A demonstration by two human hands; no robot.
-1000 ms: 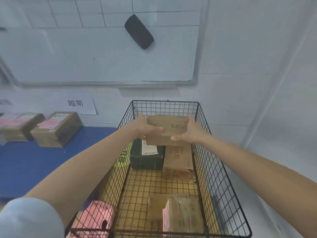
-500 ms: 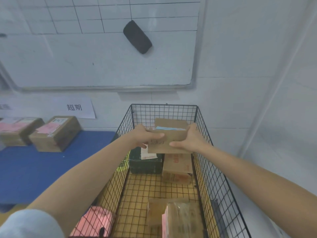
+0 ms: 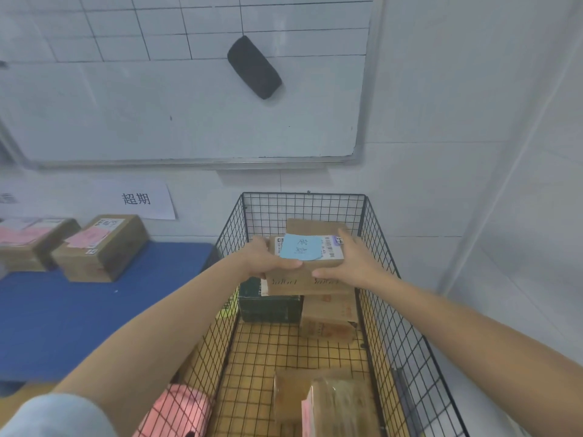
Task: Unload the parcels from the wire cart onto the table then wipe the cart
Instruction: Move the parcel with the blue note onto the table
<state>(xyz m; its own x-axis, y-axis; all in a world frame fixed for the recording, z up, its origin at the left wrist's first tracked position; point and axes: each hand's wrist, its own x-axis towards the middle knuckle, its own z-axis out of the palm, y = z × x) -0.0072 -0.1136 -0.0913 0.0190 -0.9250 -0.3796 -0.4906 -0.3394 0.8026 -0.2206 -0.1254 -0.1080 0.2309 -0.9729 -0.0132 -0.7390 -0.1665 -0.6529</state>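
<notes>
Now | left hand (image 3: 268,260), right hand (image 3: 355,263) grasp labelled parcel (image 3: 307,280) | wire cart (image 3: 303,208) holds dark box (image 3: 268,308), brown parcels (image 3: 328,323)

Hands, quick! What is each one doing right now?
Left hand: closed, gripping the left end of the brown parcel.
Right hand: closed, gripping the same parcel's right end.

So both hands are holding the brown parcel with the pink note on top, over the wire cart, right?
Not quite. The head view shows the note on the brown parcel is blue, not pink. The left hand and right hand do hold it over the wire cart.
</notes>
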